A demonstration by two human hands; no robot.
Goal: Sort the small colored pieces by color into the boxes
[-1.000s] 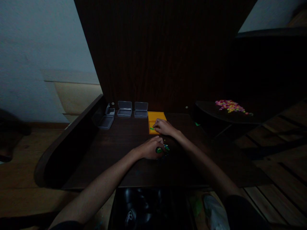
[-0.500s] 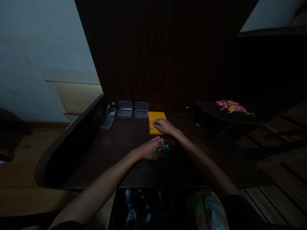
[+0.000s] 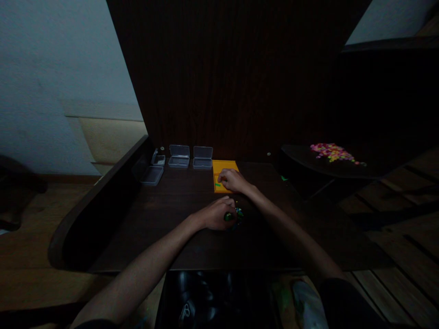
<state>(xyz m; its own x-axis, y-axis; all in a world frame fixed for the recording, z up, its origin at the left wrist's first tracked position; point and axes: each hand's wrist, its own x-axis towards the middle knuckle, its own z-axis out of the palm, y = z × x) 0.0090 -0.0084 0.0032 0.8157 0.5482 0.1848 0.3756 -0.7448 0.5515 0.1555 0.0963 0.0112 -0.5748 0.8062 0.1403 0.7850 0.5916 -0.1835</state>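
The scene is very dark. My right hand [image 3: 233, 180] rests on an orange pad [image 3: 218, 167] at the back of the dark wooden table [image 3: 178, 228], fingers curled and pressed down beside a small green piece [image 3: 217, 184] lying on the pad. My left hand [image 3: 216, 214] lies closer to me with its fingers curled round a little cluster of green and blue pieces [image 3: 233, 214] on the table. What the right fingertips pinch, if anything, is hidden.
Three small clear plastic boxes [image 3: 179, 156] stand at the table's back left, one more [image 3: 152, 174] lies near the left rail. A heap of pink and yellow pieces [image 3: 330, 151] sits on a dark shelf at the right. Wooden floor surrounds the table.
My right hand has edged slightly on the orange pad; the left hand has stayed put on the green and blue pieces.
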